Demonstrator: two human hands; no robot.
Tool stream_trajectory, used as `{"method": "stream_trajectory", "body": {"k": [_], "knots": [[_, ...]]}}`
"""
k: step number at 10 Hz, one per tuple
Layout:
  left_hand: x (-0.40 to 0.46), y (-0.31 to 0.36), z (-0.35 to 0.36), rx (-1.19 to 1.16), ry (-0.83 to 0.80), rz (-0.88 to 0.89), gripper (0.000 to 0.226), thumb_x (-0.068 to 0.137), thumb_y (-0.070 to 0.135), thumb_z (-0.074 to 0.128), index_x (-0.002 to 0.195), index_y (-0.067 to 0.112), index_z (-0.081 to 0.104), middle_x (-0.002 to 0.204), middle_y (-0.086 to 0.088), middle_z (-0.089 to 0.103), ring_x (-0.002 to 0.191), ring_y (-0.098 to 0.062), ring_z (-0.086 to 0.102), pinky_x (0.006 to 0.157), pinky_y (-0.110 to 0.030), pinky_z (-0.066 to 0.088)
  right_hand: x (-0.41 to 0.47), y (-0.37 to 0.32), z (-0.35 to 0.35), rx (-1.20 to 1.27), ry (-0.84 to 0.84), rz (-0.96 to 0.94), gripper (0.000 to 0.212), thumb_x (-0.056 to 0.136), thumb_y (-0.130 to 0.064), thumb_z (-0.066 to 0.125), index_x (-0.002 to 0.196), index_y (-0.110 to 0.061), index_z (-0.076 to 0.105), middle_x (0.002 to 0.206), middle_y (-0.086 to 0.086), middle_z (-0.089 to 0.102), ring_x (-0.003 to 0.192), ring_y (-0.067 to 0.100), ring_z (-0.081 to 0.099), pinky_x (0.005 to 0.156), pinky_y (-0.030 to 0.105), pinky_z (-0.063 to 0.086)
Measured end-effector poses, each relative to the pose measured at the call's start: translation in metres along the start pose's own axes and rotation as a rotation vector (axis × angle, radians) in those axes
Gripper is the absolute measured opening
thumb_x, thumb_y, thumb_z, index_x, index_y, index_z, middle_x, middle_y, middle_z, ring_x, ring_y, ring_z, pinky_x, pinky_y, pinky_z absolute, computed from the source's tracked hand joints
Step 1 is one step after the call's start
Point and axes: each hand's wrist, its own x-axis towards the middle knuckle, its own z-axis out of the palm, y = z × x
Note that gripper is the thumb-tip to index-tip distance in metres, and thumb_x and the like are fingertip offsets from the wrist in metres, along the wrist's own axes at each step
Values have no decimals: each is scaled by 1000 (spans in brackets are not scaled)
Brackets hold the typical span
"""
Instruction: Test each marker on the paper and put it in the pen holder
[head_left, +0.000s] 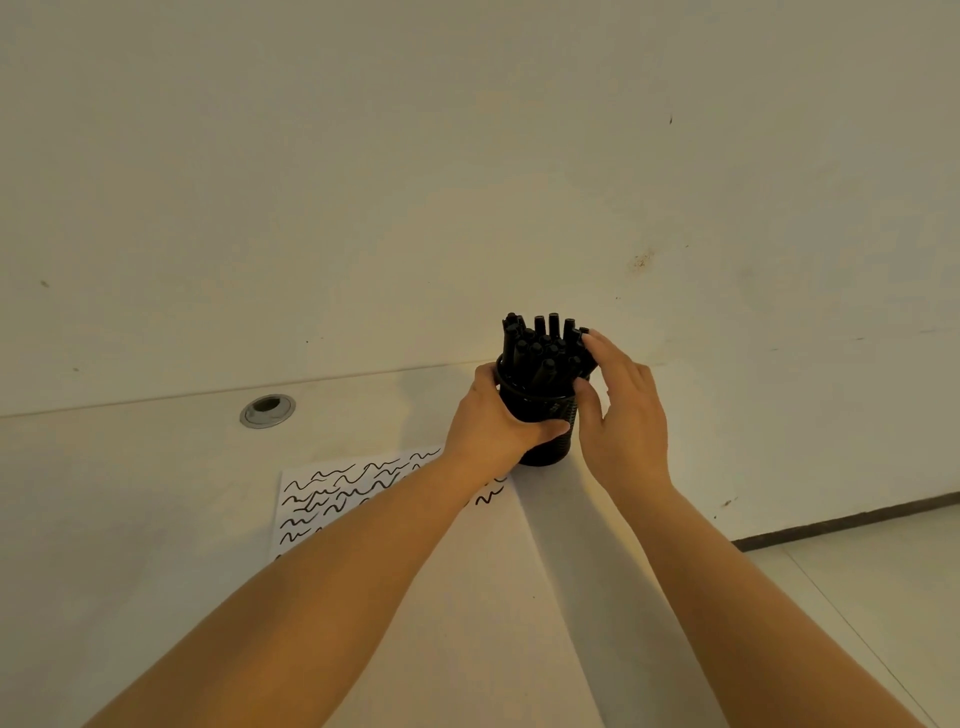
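- Head view: our left hand (491, 423) is wrapped round the black mesh pen holder (550, 426), thumb across its near side, clamped on its wall and steadying it on the white desk (156, 493).
- Our right hand (626, 415) sits just right of the holder with its fingers spread apart; the fingertips (589, 338) touch the caps on the right edge of the bundle, and it grips nothing that we can see.
- The markers (540, 348) stand packed in the holder, long axes upright and leaning slightly, caps up. We see none loose on the desk.
- The holder stands at the far right of the desk, close to the wall (467, 156), just beyond the far right corner of the paper (363, 483).
- The paper lies to the near left of the holder, partly under our left forearm, covered with rows of black wavy test strokes; they spell nothing.
- We can read no brand or label on the markers or the holder.
- We judge the task close to finished: any next move runs straight down the markers' axis, and the right hand is the nearer one to press or straighten them.
- A round metal cable grommet (267, 410) is set in the desk well to the left.
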Motion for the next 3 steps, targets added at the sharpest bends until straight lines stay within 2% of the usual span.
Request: {"method": "stream_trajectory", "body": {"k": [1,2,3], "knots": [[0,3,-4,36,-53,-18,87,59,38,82,129,21,33,125,5,52,112,-13,52,81,-21,42,1,-2,-6,-46,-57,-2,43,94,-15,47,136,-19,42,140,-4,45,120,18,40,87,12,25],[-8,7,-18,36,-60,-28,86,69,33,77,137,18,27,137,1,42,124,-16,43,93,-26,39,0,-3,-16,-41,-62,-2,45,94,-18,47,138,-22,39,137,-4,47,121,15,37,90,17,27],[-49,0,-37,-55,-20,-89,69,78,31,69,135,26,30,135,6,43,115,-6,47,91,-27,44,-2,-13,-39,129,86,55,41,90,-14,52,129,-25,47,121,-6,53,114,17,48,88,27,39]]}}
